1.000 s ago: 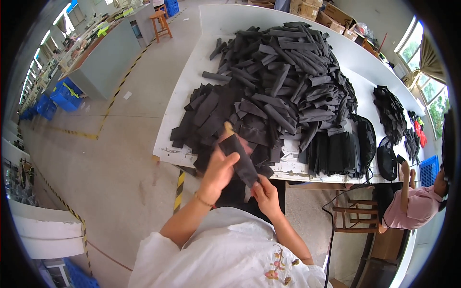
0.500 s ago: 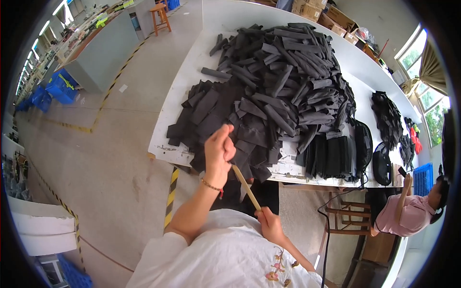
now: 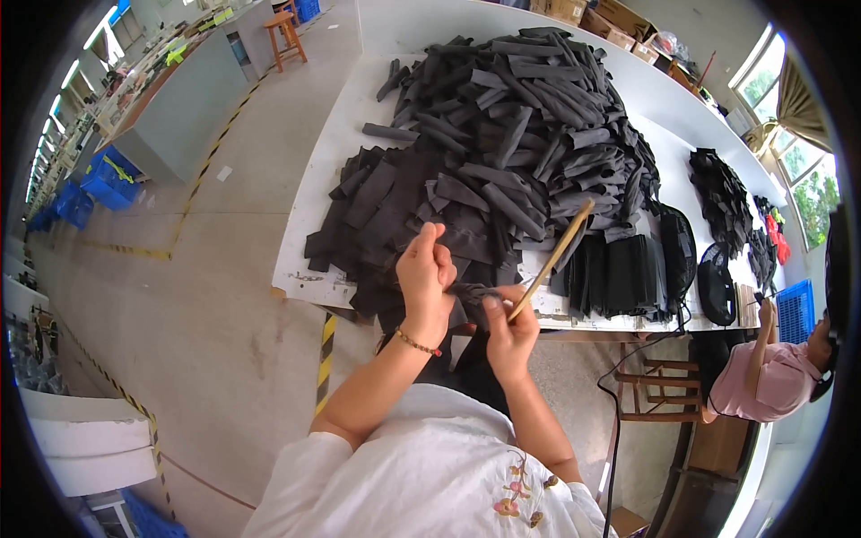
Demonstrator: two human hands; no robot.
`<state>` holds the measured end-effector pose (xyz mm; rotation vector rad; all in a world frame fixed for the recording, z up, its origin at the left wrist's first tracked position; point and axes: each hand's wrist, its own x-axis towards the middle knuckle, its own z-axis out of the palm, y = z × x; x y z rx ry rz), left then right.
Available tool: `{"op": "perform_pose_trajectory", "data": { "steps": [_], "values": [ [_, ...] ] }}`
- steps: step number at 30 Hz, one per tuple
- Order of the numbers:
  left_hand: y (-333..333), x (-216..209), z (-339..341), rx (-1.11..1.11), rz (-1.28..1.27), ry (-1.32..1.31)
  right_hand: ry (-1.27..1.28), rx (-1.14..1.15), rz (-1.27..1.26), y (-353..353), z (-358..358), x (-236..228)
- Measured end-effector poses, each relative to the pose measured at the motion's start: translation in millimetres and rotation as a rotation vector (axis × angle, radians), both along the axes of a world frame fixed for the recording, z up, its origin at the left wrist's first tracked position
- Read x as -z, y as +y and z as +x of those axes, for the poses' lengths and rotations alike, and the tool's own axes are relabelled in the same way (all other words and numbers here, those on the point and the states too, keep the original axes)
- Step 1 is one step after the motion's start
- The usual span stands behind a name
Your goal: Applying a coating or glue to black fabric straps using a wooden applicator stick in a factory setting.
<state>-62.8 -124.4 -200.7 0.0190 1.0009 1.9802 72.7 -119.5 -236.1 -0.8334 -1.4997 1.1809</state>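
My left hand [image 3: 424,276] is closed in front of the heap, a beaded bracelet on its wrist. From that fist a strip of dark grey fabric [image 3: 473,292] runs across to my right hand [image 3: 511,338], whose fingers pinch its other end. My right hand also grips a thin pale wooden stick [image 3: 558,249], which slants up to the right, apart from my left hand. Beyond both hands lies a large heap of dark grey fabric pieces [image 3: 502,117], many of them rolled or folded into narrow tubes. How the fingers of my left hand hold the strip is partly hidden.
The heap lies on a white table [image 3: 309,206] with a raised back wall. To the right stand a row of folded black pieces [image 3: 619,273] and black mesh items [image 3: 716,285]. A person in a pink top [image 3: 767,381] sits at the far right near a wooden stool [image 3: 659,392] and a blue crate [image 3: 795,310].
The stick's far end has come away from my left hand and swung up to the right. My right hand has risen toward my left, and a fabric strip now shows between them.
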Motion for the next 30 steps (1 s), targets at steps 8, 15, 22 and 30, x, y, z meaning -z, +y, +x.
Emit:
{"op": "perform_pose_trajectory", "data": {
  "steps": [8, 15, 22, 30],
  "values": [
    [-21.1, 32.0, 3.6, 0.869, 0.186, 0.662, -0.292, -0.111, 0.3, 32.0, 20.3, -15.0],
    [-57.7, 21.7, 56.2, 0.954, 0.228, 0.33, 0.275, 0.188, -0.023, 60.4, 18.0, -54.7],
    [-37.5, -12.9, 24.7, 0.38, 0.209, 0.69, -0.12, -0.153, -0.054, 68.6, 35.8, -63.4],
    [5.3, -7.3, -5.4, 0.431, 0.28, 0.486, -0.019, -0.21, -0.114, 48.7, 25.8, -38.5]
  ]
}}
